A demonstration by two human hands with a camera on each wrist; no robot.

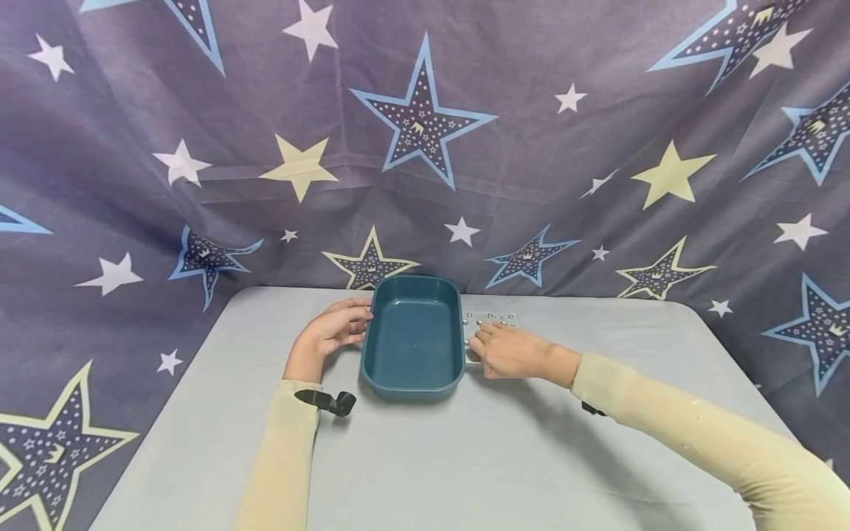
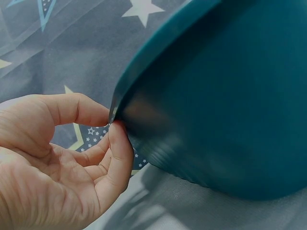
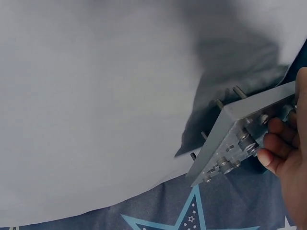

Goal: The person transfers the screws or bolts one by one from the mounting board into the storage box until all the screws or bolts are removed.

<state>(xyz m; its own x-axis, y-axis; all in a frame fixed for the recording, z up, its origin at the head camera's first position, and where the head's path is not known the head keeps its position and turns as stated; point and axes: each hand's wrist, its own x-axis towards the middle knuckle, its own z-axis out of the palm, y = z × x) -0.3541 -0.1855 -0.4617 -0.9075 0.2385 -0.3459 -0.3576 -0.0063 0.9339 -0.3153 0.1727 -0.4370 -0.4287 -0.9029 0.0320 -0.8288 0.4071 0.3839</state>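
While the left hand steadies the deep, blue-green rectangular tray with rounded corners at its left side, the right hand bends over a silver metal plate studded with small fittings, just right of the tray.

From the head, the left grasp is partly hidden; the left wrist view shows thumb and finger pinching the rim, and the tray's outer wall curving down to the table. Only the head view shows the tray's flat inner floor. The right wrist view adds slim metal posts jutting from the plate's underside, and a stubby cylindrical fitting beside the curled right fingertips; whether they grasp it, I cannot tell.

At the far side, the tray's end comes up to the edge of the pale grey cloth-covered table, with the dark star-patterned curtain beyond. To the right of the plate, and between the forearms on the near side, broad stretches of table leave room for moving; on the left, the arm narrows it.
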